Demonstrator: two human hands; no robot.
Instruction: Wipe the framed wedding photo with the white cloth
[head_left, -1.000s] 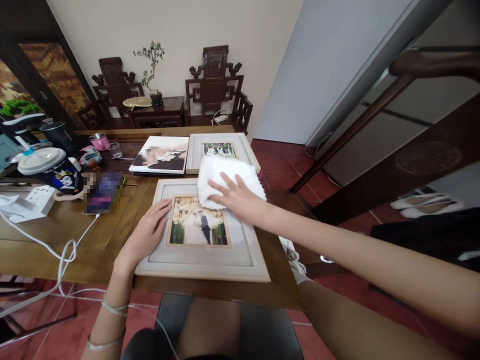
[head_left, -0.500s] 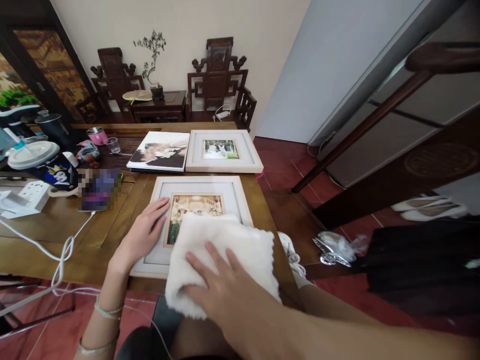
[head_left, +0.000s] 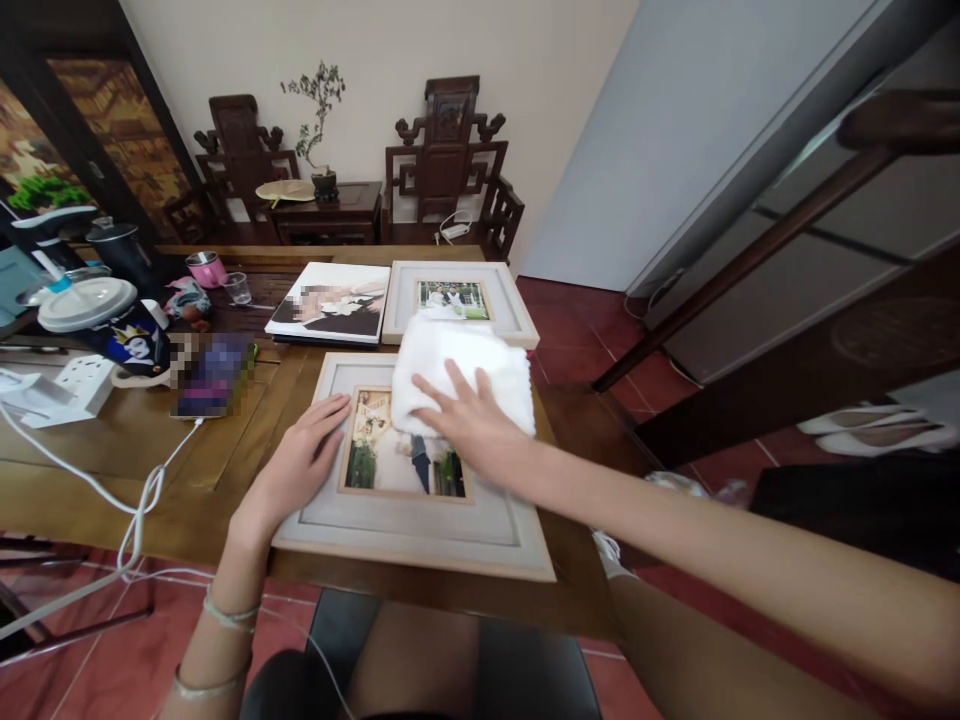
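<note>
My right hand (head_left: 469, 425): spread flat, palm down on the white towel (head_left: 459, 372) — pressing, not clutching
Towel: centre of the frame, covering the upper right of the near picture frame (head_left: 409, 525) and its photo
My left hand (head_left: 300, 465): open, fingers flat on the near frame's left border
Near frame: lying flat on the wooden table (head_left: 142, 455), lower centre
Behind it: 1 more framed photo (head_left: 457, 300) and a photo book (head_left: 330, 303) — side by side, above centre
</note>
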